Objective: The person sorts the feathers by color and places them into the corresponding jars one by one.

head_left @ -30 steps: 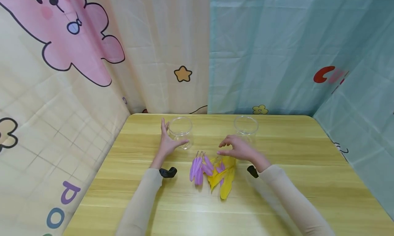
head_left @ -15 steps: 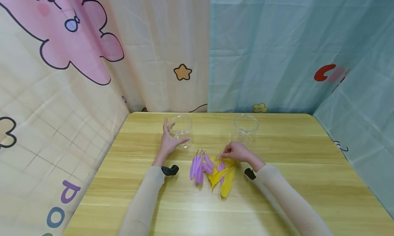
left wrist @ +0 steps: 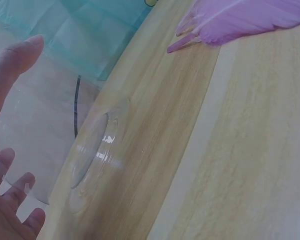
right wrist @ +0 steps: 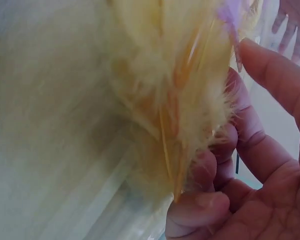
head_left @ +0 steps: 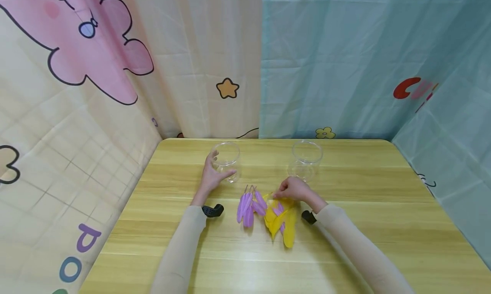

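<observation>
My left hand (head_left: 212, 174) curls round the side of a clear jar (head_left: 230, 162), its thumb across the front. In the left wrist view, the jar's base (left wrist: 90, 155) stands on the wood beyond the thumb. My right hand (head_left: 297, 189) is at the top of a loose bunch of yellow feathers (head_left: 289, 230). Its thumb and forefinger pinch the quill end of a purple feather (right wrist: 231, 17) lying among them, while yellow feathers (right wrist: 165, 85) brush the other fingers. A separate bunch of purple feathers (head_left: 247, 208) lies to the left, quills pointing away.
Behind the right hand stands a second clear jar (head_left: 307, 161). The wooden table (head_left: 245, 268) ends at patterned curtains (head_left: 199, 64) at the back and sides. Each wrist wears a black camera (head_left: 212, 211).
The right hand has come down and closed its fingertips at the feathers, and the yellow bunch with its purple feather has slid slightly right. The left fingers have curled further round the jar.
</observation>
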A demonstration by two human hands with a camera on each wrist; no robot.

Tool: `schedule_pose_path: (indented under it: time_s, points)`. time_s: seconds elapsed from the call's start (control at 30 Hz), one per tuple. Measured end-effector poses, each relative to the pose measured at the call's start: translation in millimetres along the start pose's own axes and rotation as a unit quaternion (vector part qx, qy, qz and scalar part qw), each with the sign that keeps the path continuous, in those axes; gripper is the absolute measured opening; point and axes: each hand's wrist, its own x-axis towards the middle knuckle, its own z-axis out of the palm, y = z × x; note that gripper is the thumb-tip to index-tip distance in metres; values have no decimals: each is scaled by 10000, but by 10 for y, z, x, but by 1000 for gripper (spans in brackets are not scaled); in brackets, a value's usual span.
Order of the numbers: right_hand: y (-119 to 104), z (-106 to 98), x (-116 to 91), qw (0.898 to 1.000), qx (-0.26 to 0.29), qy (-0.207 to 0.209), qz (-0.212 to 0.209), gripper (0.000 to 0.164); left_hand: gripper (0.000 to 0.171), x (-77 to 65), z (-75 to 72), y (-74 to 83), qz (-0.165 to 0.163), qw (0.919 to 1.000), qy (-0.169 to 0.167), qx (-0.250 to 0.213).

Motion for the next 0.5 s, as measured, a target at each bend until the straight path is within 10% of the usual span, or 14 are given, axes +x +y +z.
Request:
schedule_pose_path:
  time_s: [0.5]
  points:
    - [-138,-164,-64,9965,386,745,-63,26,112,-6,5,3,-29,10000,18,-62]
